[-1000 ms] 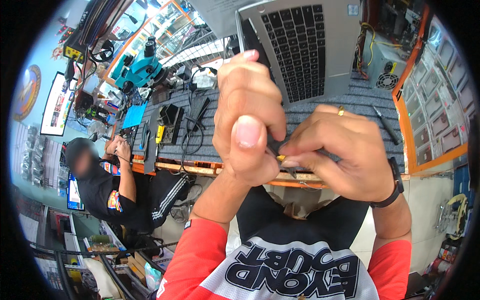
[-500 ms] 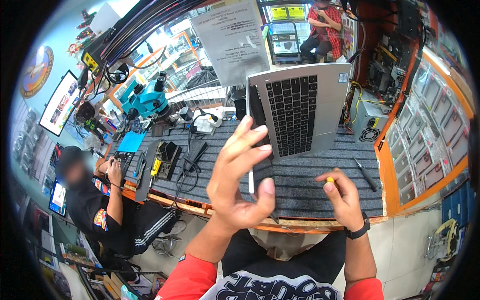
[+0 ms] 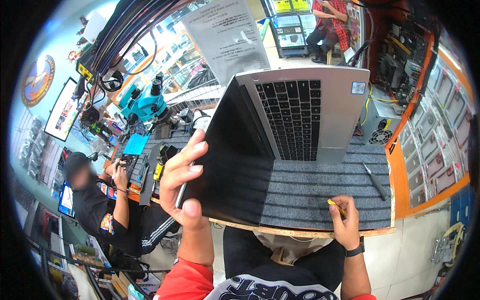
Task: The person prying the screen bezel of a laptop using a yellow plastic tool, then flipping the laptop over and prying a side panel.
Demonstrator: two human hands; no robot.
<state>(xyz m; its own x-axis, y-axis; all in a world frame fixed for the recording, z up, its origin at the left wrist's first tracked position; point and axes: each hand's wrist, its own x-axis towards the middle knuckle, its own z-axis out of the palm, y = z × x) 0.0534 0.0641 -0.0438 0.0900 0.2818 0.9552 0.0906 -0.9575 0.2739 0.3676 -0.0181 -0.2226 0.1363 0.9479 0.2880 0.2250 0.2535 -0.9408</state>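
A silver laptop (image 3: 332, 130) stands on its side, opened, on the grey striped bench mat (image 3: 300, 195); its keyboard faces me and its dark screen (image 3: 227, 170) extends toward me at the left. My left hand (image 3: 185, 180) grips the screen's outer edge, thumb low, fingers curved over it. At the bench's front right, my right hand (image 3: 344, 222) holds a small yellow object (image 3: 331, 202) between thumb and fingers. A thin tool with a dark handle (image 3: 380, 187) lies to the right of it.
A co-worker (image 3: 100, 210) works at the bench on the left, near a teal microscope (image 3: 142, 105) and tools. A power supply unit (image 3: 380, 127) sits behind on the right, beside phone-case racks (image 3: 440, 125). Another person (image 3: 327, 30) is beyond the counter, near a trolley (image 3: 290, 35).
My left hand has moved left with the screen, swinging it wider so its dark face shows. My right hand has moved away from my left and sits lower at the bench edge.
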